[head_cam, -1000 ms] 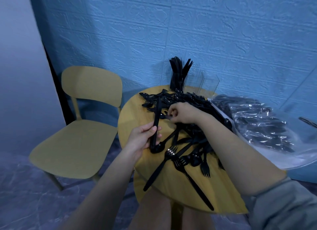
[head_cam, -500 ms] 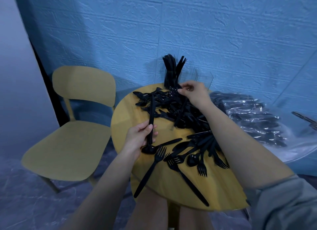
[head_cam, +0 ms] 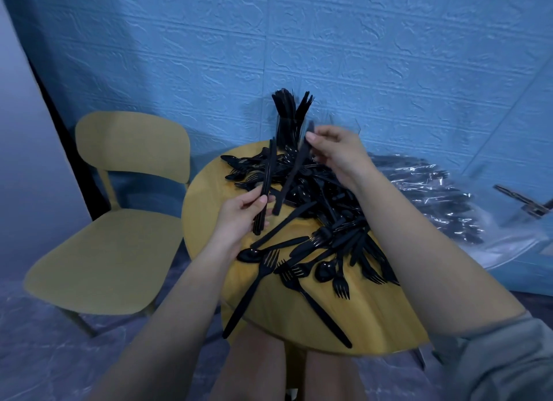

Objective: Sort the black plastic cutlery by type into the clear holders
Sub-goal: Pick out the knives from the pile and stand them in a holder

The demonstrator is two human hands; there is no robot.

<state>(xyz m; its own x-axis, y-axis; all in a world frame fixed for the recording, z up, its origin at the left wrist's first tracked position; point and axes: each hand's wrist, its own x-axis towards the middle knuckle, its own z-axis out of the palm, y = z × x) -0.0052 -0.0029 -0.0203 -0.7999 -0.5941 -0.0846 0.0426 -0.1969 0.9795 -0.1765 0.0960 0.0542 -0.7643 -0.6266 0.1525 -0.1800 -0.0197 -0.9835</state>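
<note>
On the round yellow wooden bench [head_cam: 209,221] lies a loose heap of black plastic cutlery [head_cam: 317,197], spreading from the far middle to the near right, with forks and spoons fanned out along the near edge. The left hand [head_cam: 239,218] has its grip closed round a small bundle of long black plastic pieces [head_cam: 265,188] (knives, as far as can be told), held upright over the left part of the heap. The right hand [head_cam: 338,152] pinches a single black plastic knife [head_cam: 291,176] near its top between thumb and fingers; the knife hangs slanted, its lower end close to the left hand's fingertips. At the far edge of the bench stand the clear plastic holders [head_cam: 332,125], the left one packed with upright black cutlery [head_cam: 288,116]; the others are hard to make out. A yellow chair [head_cam: 119,221] stands to the left, and a clear plastic bag of more black cutlery [head_cam: 434,200] lies to the right.
</note>
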